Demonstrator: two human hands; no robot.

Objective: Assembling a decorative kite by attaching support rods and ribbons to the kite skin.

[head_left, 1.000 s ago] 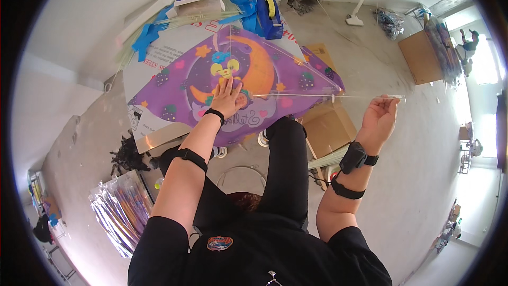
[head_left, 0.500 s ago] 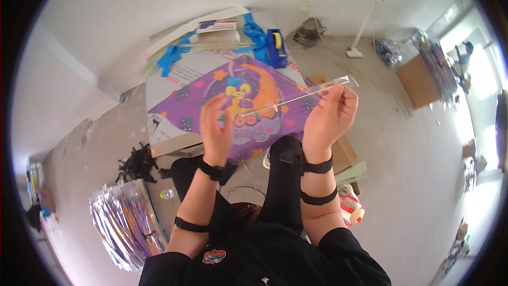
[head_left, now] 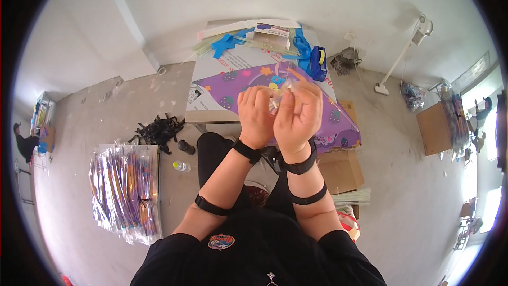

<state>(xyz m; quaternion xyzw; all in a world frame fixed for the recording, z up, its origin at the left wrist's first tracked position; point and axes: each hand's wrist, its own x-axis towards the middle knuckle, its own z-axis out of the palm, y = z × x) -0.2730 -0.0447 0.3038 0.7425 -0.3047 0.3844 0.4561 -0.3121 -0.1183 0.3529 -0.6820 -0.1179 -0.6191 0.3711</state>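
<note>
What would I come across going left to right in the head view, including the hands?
A stack of long colourful bundles in clear plastic, a small clear plastic bottle with a yellow-green cap, the left hand, the right hand, a dark grey heap by the wall, a white stick vacuum cleaner.

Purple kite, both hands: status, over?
Left hand, right hand close together, something clear between, details blurred. Kite lies across table. Hands block view of its middle.

Left hand (head_left: pixel 255 115) beside right hand (head_left: pixel 299 114) over purple sheet (head_left: pixel 338 123); tape dispenser (head_left: pixel 318 66) beyond.
</note>
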